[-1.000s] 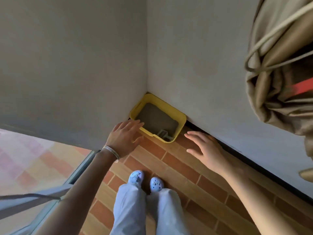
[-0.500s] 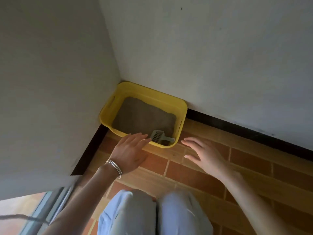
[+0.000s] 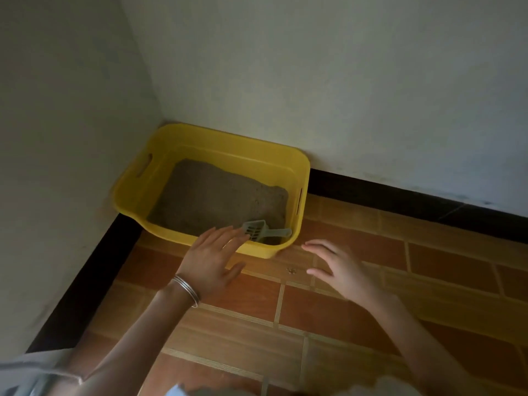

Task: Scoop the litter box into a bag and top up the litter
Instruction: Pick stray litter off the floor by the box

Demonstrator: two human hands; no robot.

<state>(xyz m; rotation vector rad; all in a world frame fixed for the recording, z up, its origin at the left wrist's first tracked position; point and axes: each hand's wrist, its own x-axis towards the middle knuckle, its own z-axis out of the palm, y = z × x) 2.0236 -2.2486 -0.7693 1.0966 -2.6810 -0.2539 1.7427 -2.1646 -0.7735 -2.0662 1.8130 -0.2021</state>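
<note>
Yellow plastic is what I pick out first on the head camera: the box (image 3: 234, 150) sits on the floor pushed into the corner where two pale walls meet, its back and left sides against them. Grey-brown litter (image 3: 217, 195) covers its bottom, banked a little higher toward the back. A pale green scoop (image 3: 258, 228) lies inside at the near right corner, slotted head to the left, handle pointing right along the near wall. My view of the left hand (image 3: 211, 261) shows the fingers straight and slightly spread, the tips over the near rim and just beside the scoop's head; I cannot tell whether they touch either one, and the hand holds nothing. Thin bangles (image 3: 187, 287) ring that wrist. The right hand (image 3: 340, 270) hovers over the tiles (image 3: 343, 324) just right of the box's near corner, fingers loosely extended with a slight curve, thumb out, gripping nothing. Between the hands a small speck (image 3: 291, 270) lies on the tiles. A black skirting (image 3: 400, 195) runs along the foot of both walls.
</note>
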